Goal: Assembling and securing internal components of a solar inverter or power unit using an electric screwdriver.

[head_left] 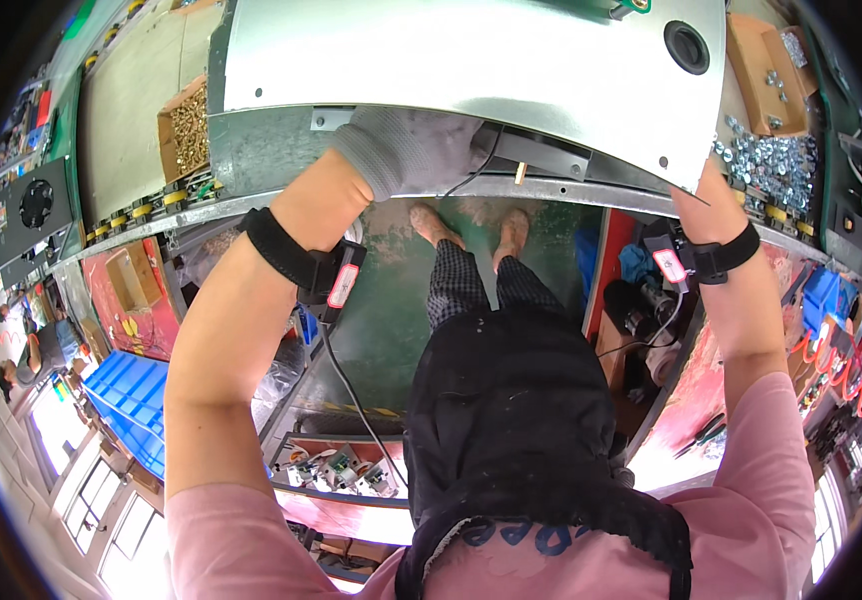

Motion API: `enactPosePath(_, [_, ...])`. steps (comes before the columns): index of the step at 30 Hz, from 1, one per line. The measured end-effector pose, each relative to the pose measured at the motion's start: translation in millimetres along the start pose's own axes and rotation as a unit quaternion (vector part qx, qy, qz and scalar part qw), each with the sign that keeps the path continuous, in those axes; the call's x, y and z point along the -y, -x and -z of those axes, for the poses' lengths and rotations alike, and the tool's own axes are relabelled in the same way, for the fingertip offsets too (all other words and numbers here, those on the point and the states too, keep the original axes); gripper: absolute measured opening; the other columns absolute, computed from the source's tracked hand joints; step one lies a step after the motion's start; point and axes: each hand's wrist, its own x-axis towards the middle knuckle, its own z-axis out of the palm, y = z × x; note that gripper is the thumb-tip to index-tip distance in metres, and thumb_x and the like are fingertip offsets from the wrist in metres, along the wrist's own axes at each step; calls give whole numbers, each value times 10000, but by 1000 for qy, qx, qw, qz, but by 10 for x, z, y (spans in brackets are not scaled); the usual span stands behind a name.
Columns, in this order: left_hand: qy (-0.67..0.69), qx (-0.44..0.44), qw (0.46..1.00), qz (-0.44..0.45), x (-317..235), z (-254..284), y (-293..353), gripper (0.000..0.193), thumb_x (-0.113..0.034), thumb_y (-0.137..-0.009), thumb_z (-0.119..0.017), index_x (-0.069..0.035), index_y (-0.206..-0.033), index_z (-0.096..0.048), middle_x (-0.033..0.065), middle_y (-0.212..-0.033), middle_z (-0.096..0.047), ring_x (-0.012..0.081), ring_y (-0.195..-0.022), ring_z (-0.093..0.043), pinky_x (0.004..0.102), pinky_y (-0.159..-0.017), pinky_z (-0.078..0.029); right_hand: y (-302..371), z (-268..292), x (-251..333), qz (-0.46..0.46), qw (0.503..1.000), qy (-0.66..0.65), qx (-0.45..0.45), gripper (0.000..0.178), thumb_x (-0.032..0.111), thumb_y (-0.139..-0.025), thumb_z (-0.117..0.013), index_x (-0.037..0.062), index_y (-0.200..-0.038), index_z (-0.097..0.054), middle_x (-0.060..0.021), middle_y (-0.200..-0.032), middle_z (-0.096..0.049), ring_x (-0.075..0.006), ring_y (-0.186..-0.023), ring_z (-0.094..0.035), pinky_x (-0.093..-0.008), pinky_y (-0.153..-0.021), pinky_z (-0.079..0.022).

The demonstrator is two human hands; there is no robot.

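Note:
A large pale metal panel (451,60) with a round black grommet (687,47) spans the top of the view, above a conveyor. My left hand (413,150), in a grey knit glove, reaches in under its near edge. The fingertips are hidden there. Beside that hand hangs a thin black cable (491,160), and a grey metal bracket (556,160) lies to its right. My right wrist (708,205) comes up to the panel's right corner. The right hand is mostly covered by the panel, so its fingers do not show. Both wrists wear black straps with small modules.
Boxes of brass-coloured fasteners (189,130) and loose silvery fasteners (771,165) flank the panel. Conveyor rollers (146,212) run along the near edge. A black fan plate (36,203) lies left. A blue crate (123,400) stands lower left. Cables trail from both wrist modules.

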Motion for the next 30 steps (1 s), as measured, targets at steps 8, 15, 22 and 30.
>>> enactPosePath(8, [-75, -26, 993, -85, 41, -82, 37, 200, -263, -822, -516, -131, -850, -664, 13, -848, -625, 199, -853, -626, 361, -734, -529, -54, -36, 75, 2, 1000, -6, -13, 376, 145, -855, -600, 9, -1202, -550, -103, -1149, -604, -182, -996, -584, -311, -872, -478])
enactPosePath(15, [-11, -13, 995, -100, 57, -149, 38, 210, -225, -826, -497, -102, -916, -643, 38, -849, -626, 217, -855, -622, 383, -739, -522, 1, -156, 235, 6, 998, -19, -55, 375, 160, -873, -586, 3, -1210, -541, -108, -1158, -598, -185, -1004, -579, -315, -879, -473])
enactPosePath(22, [131, 99, 984, -62, 68, -79, 14, 224, -228, -859, -475, -86, -951, -622, 104, -900, -626, 281, -848, -610, 381, -758, -504, 59, -249, 481, -16, 991, -63, -117, 375, 175, -891, -571, -3, -1218, -533, -112, -1167, -591, -188, -1012, -573, -319, -886, -468])
enactPosePath(30, [332, -51, 939, 80, 65, 49, -10, 226, -262, -844, -534, -80, -972, -575, 114, -984, -602, 286, -925, -576, 405, -809, -464, 651, 611, 1363, -159, 982, -34, -93, 226, 182, -895, -575, -27, -976, -606, -74, -906, -620, -142, -893, -562, -299, -801, -457])
